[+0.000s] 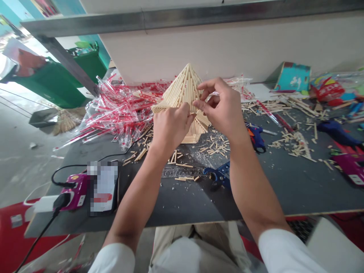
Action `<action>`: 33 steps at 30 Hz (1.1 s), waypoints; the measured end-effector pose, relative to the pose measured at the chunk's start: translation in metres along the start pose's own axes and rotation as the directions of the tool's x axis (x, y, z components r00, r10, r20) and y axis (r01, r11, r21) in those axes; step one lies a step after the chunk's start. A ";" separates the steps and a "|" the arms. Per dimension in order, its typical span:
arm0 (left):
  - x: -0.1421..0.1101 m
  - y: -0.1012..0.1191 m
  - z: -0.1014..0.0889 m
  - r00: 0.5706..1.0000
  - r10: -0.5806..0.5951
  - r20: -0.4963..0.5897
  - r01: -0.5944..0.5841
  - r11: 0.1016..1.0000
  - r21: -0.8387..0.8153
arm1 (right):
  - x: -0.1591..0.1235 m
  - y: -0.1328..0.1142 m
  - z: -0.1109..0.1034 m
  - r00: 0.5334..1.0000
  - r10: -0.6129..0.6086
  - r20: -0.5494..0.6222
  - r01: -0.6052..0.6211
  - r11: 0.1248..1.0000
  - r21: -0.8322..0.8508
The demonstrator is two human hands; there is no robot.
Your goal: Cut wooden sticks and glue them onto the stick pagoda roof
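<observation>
A model built of thin wooden sticks (182,88), with a pointed roof and a flared base, stands upright on the dark table. My left hand (172,123) is closed against its front, fingers curled on the lower roof edge and thumb pointing right. Its fingertips are partly hidden. My right hand (223,106) is at the roof's right side, thumb and index finger curved with a gap between them. No object shows clearly in that gap. Below the hands, a clear ruler (182,172) lies beside a blue cutter-like tool (220,174). Right of my forearm is a blue glue gun (256,137).
Red-and-clear plastic wrappers (119,110) pile up at left. Cut stick pieces (217,146) litter the table. A phone (104,185) and a purple power socket (75,191) with cables sit front left. Another blue glue gun (339,132) lies right. A metal rail (199,18) crosses the back.
</observation>
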State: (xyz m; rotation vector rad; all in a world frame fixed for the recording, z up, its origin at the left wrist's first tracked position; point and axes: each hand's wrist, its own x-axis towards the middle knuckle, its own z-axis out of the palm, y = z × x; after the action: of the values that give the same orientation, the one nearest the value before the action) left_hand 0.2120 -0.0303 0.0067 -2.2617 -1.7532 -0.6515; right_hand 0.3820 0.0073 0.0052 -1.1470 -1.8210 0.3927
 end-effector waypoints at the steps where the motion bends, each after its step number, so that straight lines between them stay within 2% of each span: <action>1: 0.000 0.000 0.000 1.000 0.000 0.003 0.000 1.000 -0.005 | 0.000 -0.001 0.000 1.000 0.009 -0.001 -0.009 1.000 0.003; 15: 0.002 -0.002 0.001 1.000 -0.011 0.011 0.011 0.999 -0.047 | -0.001 -0.001 -0.002 1.000 -0.009 0.021 0.010 0.999 -0.037; 21: 0.002 -0.002 0.001 0.999 -0.019 0.028 0.021 0.996 -0.085 | 0.000 -0.002 -0.002 0.998 -0.063 0.014 0.063 0.997 -0.052; 26: 0.002 -0.002 0.000 0.999 -0.017 0.036 0.018 0.998 -0.052 | 0.000 -0.003 -0.003 0.996 -0.091 0.004 0.091 0.995 -0.029; 33: 0.002 -0.002 0.000 1.000 -0.013 0.014 0.014 1.000 -0.018 | -0.001 -0.012 -0.007 0.998 0.017 0.057 -0.010 0.994 -0.108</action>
State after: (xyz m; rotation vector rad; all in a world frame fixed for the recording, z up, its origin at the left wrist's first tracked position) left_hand 0.2102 -0.0285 0.0076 -2.2736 -1.7774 -0.6583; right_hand 0.3817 -0.0016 0.0167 -1.2336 -1.9048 0.3418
